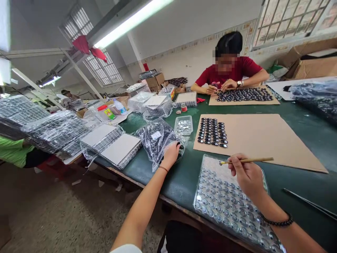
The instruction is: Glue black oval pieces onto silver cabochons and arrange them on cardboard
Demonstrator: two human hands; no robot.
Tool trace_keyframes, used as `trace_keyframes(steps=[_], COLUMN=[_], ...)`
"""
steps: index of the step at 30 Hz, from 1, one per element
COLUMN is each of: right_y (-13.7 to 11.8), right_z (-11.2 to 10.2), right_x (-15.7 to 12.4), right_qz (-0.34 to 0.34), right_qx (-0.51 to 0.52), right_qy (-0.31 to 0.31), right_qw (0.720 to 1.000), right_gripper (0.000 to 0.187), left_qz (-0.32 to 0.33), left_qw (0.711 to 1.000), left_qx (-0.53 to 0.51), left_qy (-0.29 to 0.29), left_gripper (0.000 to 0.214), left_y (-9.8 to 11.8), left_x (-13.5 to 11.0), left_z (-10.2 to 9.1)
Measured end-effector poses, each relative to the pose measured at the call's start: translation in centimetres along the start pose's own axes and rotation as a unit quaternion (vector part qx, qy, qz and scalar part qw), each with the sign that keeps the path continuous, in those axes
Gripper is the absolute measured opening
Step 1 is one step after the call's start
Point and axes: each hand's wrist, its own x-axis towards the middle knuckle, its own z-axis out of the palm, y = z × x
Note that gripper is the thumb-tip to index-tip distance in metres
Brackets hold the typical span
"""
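Observation:
My left hand (171,154) reaches into the mouth of a clear plastic bag (155,135) full of black pieces. Its fingers are closed around black oval pieces (180,149), partly hidden by the hand and the film. In my right hand (246,172) a thin wooden stick (259,160) is pinched between thumb and fingers, its dark tip pointing left. Below that hand lies a clear tray (218,200) with rows of shiny oval pieces. Beyond it, several black ovals with pale centres (212,131) stand in rows on a brown cardboard sheet (258,133).
A clear plastic box (183,125) holds small silvery pieces, near a small red jar (184,107). Tweezers (310,203) lie at the right. Stacked boards (121,149) stand left. Across the green table (168,181), another person (231,70) works over a cardboard of black pieces.

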Motion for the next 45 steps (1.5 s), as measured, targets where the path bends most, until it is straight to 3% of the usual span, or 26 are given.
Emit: trace_keyframes(steps=[4,8,14,15,16,19,20,21,22,24,27,30,39,41,45], right_y=[0.3,0.3,0.4,0.5,0.5,0.5,0.5,0.4,0.4,0.3,0.2,0.0,-0.5,-0.3,0.0], right_z=[0.1,0.0,0.1,0.0,0.0,-0.2,-0.2,-0.3,-0.3,-0.2,0.0,0.1,0.2,0.3,0.2], right_x=[0.0,-0.1,-0.2,-0.1,0.0,0.6,0.8,1.0,1.2,1.5,1.7,1.6,1.6,1.5,1.3], right_qz=[0.009,0.001,0.003,0.005,0.006,0.015,0.022,0.031,0.043,0.064,0.080,0.090,0.101,0.089,0.063], right_qx=[0.010,0.024,0.023,0.027,0.032,0.051,0.066,0.088,0.114,0.169,0.208,0.207,0.211,0.183,0.126], right_qy=[-0.008,-0.012,-0.005,-0.002,0.002,0.017,0.025,0.034,0.041,0.056,0.069,0.065,0.064,0.058,0.046], right_qw=[1.000,1.000,1.000,1.000,0.999,0.998,0.997,0.995,0.992,0.982,0.972,0.972,0.970,0.977,0.989], right_gripper=[0.032,0.032,0.032,0.031,0.031,0.031,0.030,0.030,0.030,0.029,0.029,0.029,0.030,0.030,0.031], left_qz=[-0.031,-0.066,-0.113,-0.115,-0.122,-0.181,-0.199,-0.211,-0.215,-0.203,-0.140,-0.091,-0.052,-0.031,0.032], left_qw=[0.994,0.969,0.877,0.849,0.802,0.554,0.496,0.474,0.476,0.509,0.555,0.577,0.638,0.672,0.776], left_qx=[-0.102,-0.236,-0.444,-0.486,-0.546,-0.740,-0.764,-0.765,-0.757,-0.737,-0.716,-0.696,-0.620,-0.597,-0.512], left_qy=[0.012,0.006,-0.141,-0.172,-0.210,-0.335,-0.363,-0.382,-0.392,-0.396,-0.400,-0.418,-0.453,-0.437,-0.368], left_gripper=[0.026,0.018,0.035,0.035,0.034,0.026,0.023,0.020,0.017,0.017,0.029,0.036,0.023,0.025,0.026], left_y=[-0.6,-0.4,2.8,3.7,4.7,7.7,8.6,9.4,10.1,10.9,10.9,10.3,10.8,11.0,11.2], left_x=[0.5,0.8,-2.7,-3.3,-3.7,-3.2,-2.7,-2.1,-1.5,-0.7,-0.6,-1.0,-1.8,-2.3,-2.6], left_z=[-1.3,-2.2,-1.4,-1.3,-1.2,-0.9,-0.7,-0.4,-0.1,0.5,0.8,0.3,-0.1,0.1,0.5])
